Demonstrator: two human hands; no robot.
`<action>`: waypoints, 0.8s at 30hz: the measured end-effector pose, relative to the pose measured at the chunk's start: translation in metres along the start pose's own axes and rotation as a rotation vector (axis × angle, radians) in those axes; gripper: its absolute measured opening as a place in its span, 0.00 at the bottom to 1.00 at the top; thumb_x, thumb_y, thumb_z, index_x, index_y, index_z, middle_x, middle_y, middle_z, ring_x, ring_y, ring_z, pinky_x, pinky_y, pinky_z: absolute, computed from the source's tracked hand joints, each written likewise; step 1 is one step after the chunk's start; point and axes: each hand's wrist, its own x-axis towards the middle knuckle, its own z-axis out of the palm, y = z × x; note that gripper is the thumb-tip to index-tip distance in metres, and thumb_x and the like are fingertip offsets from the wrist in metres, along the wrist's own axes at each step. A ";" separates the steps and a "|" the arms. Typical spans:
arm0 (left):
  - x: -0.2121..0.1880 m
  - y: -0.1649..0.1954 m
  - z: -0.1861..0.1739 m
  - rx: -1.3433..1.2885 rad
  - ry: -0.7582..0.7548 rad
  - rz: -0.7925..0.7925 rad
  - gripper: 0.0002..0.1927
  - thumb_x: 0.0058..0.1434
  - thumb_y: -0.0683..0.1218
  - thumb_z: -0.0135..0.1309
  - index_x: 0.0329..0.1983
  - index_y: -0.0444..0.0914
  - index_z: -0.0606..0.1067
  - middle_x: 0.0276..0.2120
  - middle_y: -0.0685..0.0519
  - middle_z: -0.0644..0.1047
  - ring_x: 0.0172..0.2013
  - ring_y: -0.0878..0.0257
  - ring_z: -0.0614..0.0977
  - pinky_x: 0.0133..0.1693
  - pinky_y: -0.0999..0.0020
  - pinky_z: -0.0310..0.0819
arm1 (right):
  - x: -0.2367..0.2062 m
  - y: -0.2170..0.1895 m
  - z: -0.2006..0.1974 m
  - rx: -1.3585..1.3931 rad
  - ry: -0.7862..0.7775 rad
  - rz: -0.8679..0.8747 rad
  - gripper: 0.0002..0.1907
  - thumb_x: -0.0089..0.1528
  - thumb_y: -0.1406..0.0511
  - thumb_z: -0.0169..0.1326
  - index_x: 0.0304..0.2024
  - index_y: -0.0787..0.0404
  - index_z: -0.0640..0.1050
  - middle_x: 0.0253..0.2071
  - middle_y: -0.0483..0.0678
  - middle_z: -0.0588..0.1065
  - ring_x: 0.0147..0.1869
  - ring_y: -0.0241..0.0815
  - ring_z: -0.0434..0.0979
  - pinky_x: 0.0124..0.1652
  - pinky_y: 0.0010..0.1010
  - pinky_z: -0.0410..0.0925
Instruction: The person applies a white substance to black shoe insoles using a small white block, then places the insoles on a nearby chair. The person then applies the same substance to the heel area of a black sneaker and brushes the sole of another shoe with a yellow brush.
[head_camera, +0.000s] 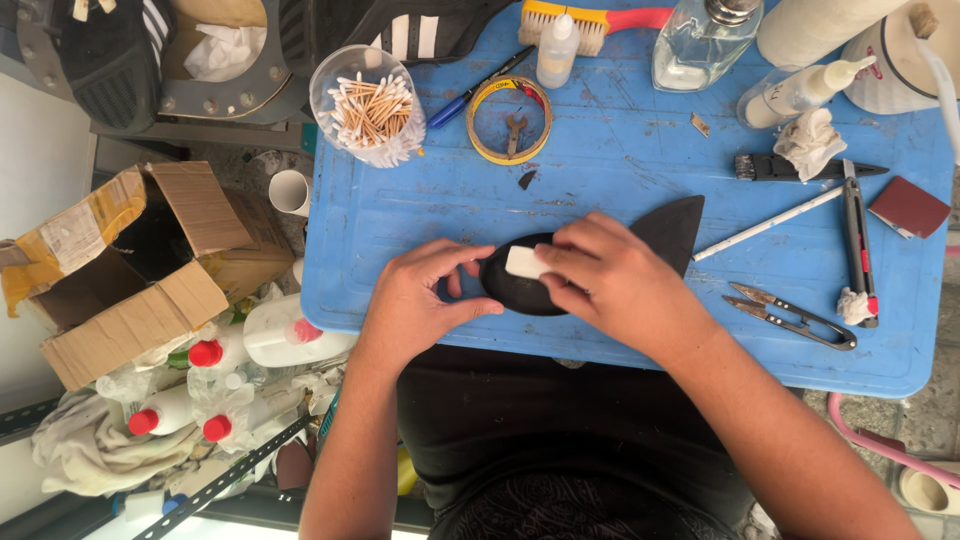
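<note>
A black shoe insole (668, 228) lies flat on the blue plastic work surface (620, 150), its heel end toward me. My left hand (415, 300) pinches the heel end of the insole between thumb and fingers. My right hand (615, 280) presses a small white block (524, 262), like an eraser, onto the insole's heel area. The middle of the insole is hidden under my right hand.
A clear cup of cotton swabs (370, 105), a tape roll (510, 120), blue pen (475, 90), brush (590, 22), glass bottle (700, 40), thread snips (795, 315), utility knife (855, 240) and sandpaper (908, 206) lie on the blue surface. An open cardboard box (130, 260) and bottles (230, 370) sit at the left.
</note>
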 end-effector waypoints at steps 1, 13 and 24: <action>0.000 0.000 0.000 -0.013 0.009 0.006 0.32 0.41 0.47 0.75 0.53 0.42 0.81 0.34 0.57 0.80 0.24 0.69 0.73 0.29 0.72 0.72 | -0.002 0.001 -0.001 0.017 -0.019 -0.010 0.15 0.55 0.68 0.65 0.44 0.65 0.81 0.40 0.51 0.75 0.44 0.51 0.76 0.46 0.41 0.72; 0.000 -0.004 0.003 -0.023 0.015 0.012 0.31 0.42 0.47 0.75 0.53 0.42 0.82 0.34 0.56 0.81 0.25 0.69 0.75 0.30 0.72 0.72 | 0.005 -0.008 -0.014 0.196 -0.109 0.069 0.12 0.58 0.67 0.64 0.43 0.64 0.82 0.40 0.50 0.76 0.45 0.51 0.77 0.44 0.40 0.71; 0.003 0.002 -0.002 -0.006 -0.022 -0.026 0.31 0.42 0.47 0.75 0.52 0.42 0.81 0.35 0.57 0.80 0.26 0.69 0.75 0.31 0.72 0.73 | -0.020 0.008 -0.051 0.050 -0.254 0.087 0.12 0.49 0.69 0.65 0.36 0.61 0.83 0.38 0.46 0.77 0.45 0.49 0.77 0.42 0.38 0.73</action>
